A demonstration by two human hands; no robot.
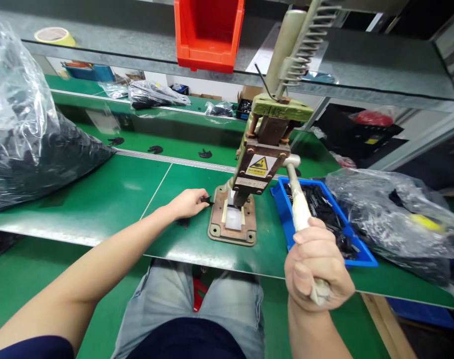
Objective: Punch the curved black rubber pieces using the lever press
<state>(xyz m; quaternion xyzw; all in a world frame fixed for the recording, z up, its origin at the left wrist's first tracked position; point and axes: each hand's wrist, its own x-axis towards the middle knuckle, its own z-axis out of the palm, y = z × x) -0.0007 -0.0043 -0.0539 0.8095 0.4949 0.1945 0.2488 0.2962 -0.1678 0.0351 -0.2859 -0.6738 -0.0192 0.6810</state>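
A hand press (pixel 252 169) with a warning label stands on the green table (pixel 99 199). My right hand (pixel 319 264) is wrapped round its pale, tape-covered lever (pixel 300 202), to the right of the press. Left of the press base (pixel 232 233), my left hand (pixel 190 203) pinches a small black part (pixel 208 201) near the base's edge. Another dark piece (pixel 184 222) lies on the table just below that hand. Under the ram, a light metal block (pixel 233 218) sits on the base.
A blue bin (pixel 286 212) of black parts stands right of the press, beside a clear plastic bag (pixel 394 214). A large bag (pixel 36 149) fills the left. Black pieces (pixel 155 149) lie behind. A red bin (pixel 208 57) and tape roll (pixel 55 36) are above.
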